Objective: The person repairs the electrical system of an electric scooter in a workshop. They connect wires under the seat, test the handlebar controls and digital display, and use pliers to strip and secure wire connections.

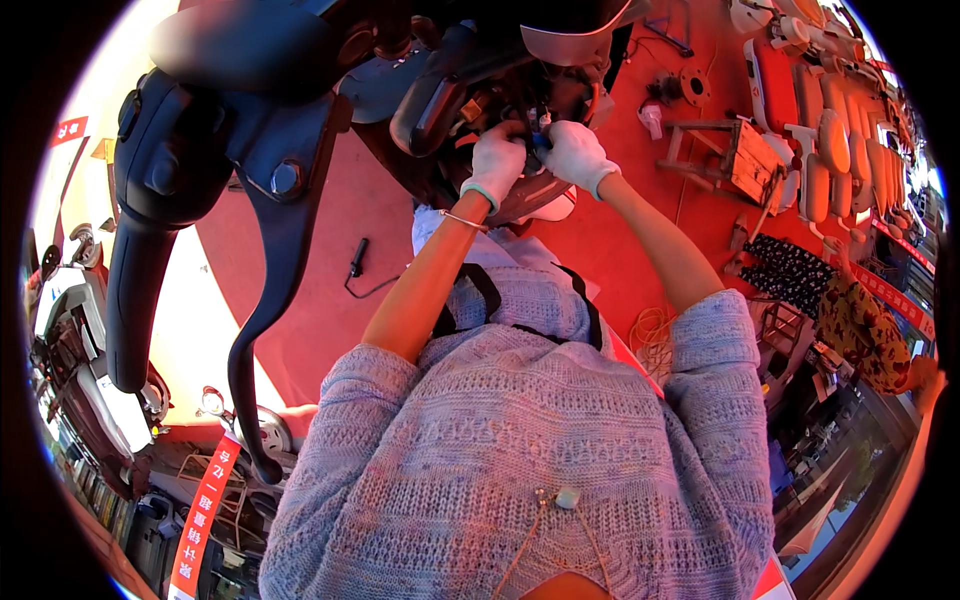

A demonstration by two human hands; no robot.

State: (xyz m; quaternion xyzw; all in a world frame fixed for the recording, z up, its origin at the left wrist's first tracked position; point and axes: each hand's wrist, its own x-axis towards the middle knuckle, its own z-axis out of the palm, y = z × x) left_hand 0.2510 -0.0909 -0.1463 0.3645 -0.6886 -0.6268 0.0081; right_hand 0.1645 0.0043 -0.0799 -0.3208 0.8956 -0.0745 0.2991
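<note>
In front of me is a dark scooter body [435,100] with its inside exposed, showing wires and small parts. My left hand [497,160], in a white glove, is curled in among these parts, its fingertips hidden. Close to its right, my gloved right hand [577,158] has its fingers drawn together at the same opening; what they grip cannot be made out. A small blue and white part [544,122] shows between the hands. Large at the left, close to the camera, are a black handlebar grip [140,300] and a curved brake lever [270,270].
A wooden stool [750,160] stands on the red floor [340,240] at the right, with many scooter seats [835,140] stacked beyond it. Another person [860,320] is at the far right. A black-handled tool [359,257] lies left of me; parked scooters [90,370] stand farther left.
</note>
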